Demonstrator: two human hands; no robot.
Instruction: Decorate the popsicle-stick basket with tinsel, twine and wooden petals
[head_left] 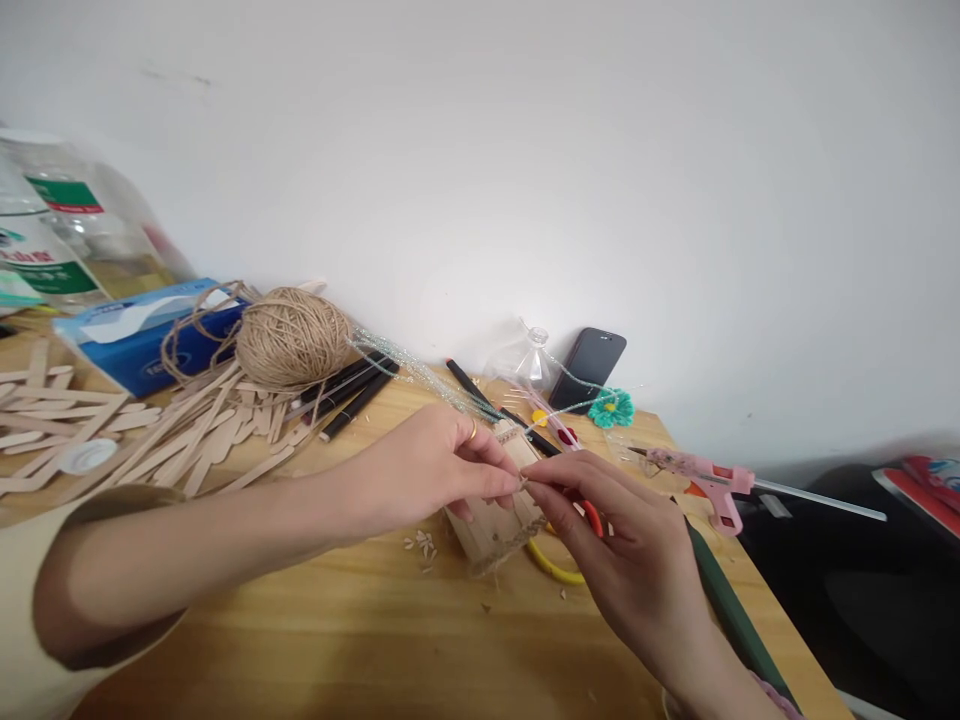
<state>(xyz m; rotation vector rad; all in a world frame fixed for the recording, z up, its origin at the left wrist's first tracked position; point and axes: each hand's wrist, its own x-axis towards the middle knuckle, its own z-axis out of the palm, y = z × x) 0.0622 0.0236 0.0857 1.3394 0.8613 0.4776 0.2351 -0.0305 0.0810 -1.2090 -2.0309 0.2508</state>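
My left hand (442,465) and my right hand (615,545) meet fingertip to fingertip above a small wooden craft piece (495,525) made of flat sticks, edged with twine. Both hands pinch a thin strand of twine (523,482) right at the piece's top. The left hand wears a ring. Part of the craft piece is hidden under the fingers. A ball of jute twine (291,338) lies behind the left forearm.
Several wooden craft sticks (150,430) cover the table's left side, by a blue tissue box (142,340) and plastic bottles (52,230). Black pens (352,390), a phone (589,368), a teal flower (611,408), a pink glue gun (712,485) and orange-handled scissors (592,515) lie nearby.
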